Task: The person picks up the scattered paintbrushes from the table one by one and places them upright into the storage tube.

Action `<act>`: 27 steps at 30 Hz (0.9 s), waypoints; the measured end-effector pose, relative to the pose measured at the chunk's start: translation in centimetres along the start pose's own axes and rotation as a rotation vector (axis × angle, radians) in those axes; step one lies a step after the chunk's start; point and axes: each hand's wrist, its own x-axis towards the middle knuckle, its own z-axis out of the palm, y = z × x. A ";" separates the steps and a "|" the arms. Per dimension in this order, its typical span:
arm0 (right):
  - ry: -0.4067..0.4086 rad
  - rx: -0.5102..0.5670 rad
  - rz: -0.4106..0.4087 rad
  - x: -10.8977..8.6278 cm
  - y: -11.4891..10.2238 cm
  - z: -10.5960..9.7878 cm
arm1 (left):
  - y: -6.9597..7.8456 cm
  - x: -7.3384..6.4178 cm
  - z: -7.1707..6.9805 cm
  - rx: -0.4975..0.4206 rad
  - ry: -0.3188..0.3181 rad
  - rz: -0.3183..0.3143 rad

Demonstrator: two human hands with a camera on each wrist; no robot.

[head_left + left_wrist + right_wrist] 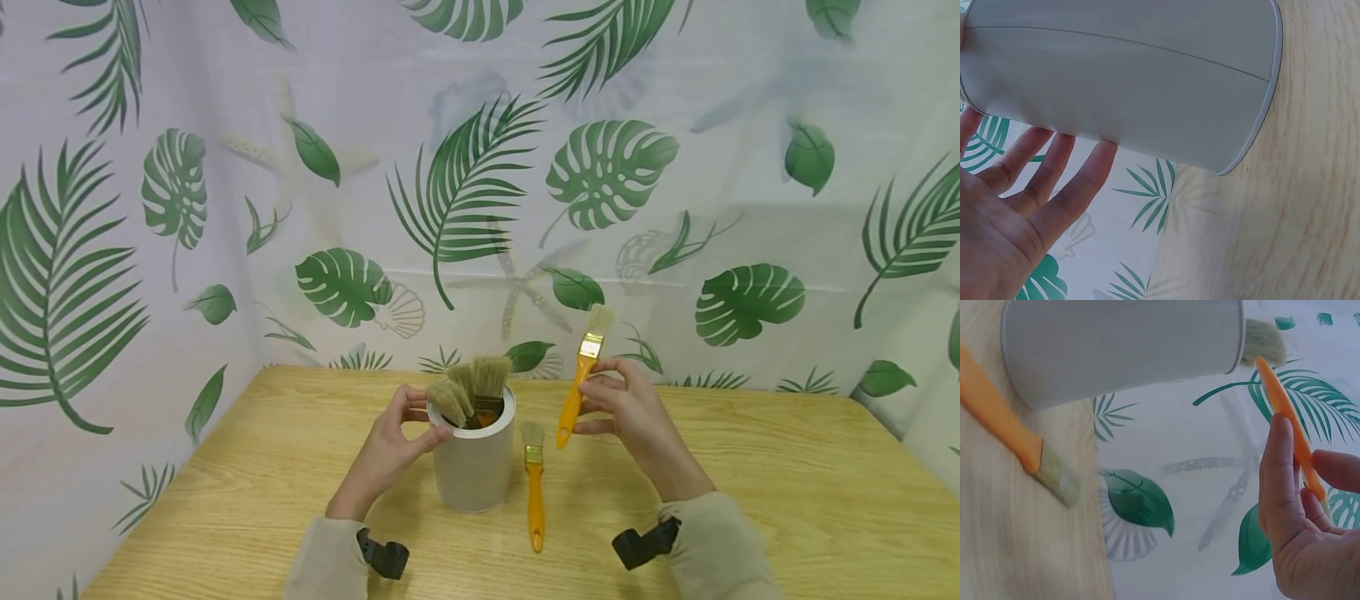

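A white cylindrical holder [474, 471] stands upright on the table, with several paintbrushes [491, 377] in it, bristles up. My left hand [386, 450] grips its left side near the rim, thumb in front; in the left wrist view the fingers [1094, 172] touch its wall. To the right of the holder, my right hand [630, 408] pinches a paintbrush [572, 410] with an orange handle, raised and tilted, bristles up. The right wrist view shows that handle [1285, 403] between thumb and fingers. A second orange-handled paintbrush [536, 500] lies on the table between the holder and my right hand.
The light wooden table [787, 492] reaches back to a white curtain [337, 225] printed with green leaves, which also runs along the left side. Each wrist wears a black strap-mounted camera [390, 560] over a beige sleeve [720, 546].
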 end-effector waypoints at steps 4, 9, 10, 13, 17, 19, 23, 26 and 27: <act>0.005 0.054 -0.042 0.2 -0.7 1.0 | 0.0 0.0 0.0 0.005 0.001 0.009; 0.038 0.113 -0.075 0.4 -1.4 2.5 | -0.1 0.0 0.0 0.009 0.001 0.026; 0.045 0.121 -0.080 0.5 -1.4 2.8 | -0.1 0.0 0.0 0.010 0.001 0.024; 0.065 0.136 -0.108 0.7 -1.6 3.9 | -0.1 -0.1 0.0 0.009 0.003 0.014; 0.089 0.108 -0.172 0.9 -1.7 5.2 | -0.2 -0.1 0.0 0.009 0.004 0.009; 0.093 0.062 -0.221 0.9 -1.6 5.8 | -0.2 -0.1 0.0 0.009 0.002 0.009; 0.091 -0.075 -0.330 0.8 -1.4 6.8 | -0.2 0.0 0.0 0.007 -0.006 0.012; 0.093 -0.222 -0.404 0.7 -1.1 7.5 | -0.2 0.0 -0.1 0.009 -0.009 0.012; 0.096 -0.279 -0.431 0.7 -1.0 7.7 | -0.1 0.0 -0.1 0.009 -0.009 0.013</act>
